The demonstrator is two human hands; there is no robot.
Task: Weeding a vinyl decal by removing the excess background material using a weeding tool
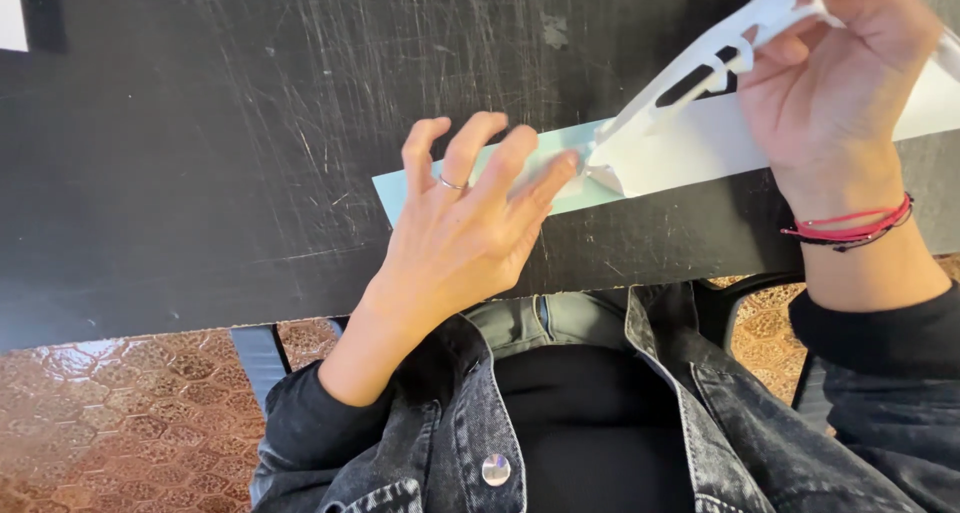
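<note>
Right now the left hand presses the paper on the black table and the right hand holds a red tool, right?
Not quite. The head view shows the tool is white, not red. The left hand does press the paper on the black table, and the right hand holds the tool.

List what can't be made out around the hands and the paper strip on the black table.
- Head view: the white plastic tool has its handle end wrapped by the right hand.
- The tool's tip meets the pale blue-and-white paper strip in a blur; whether it cuts or creases is unclear.
- The strip's right end is hidden behind that hand.
- The left hand has motion-blurred fingertips.
</note>
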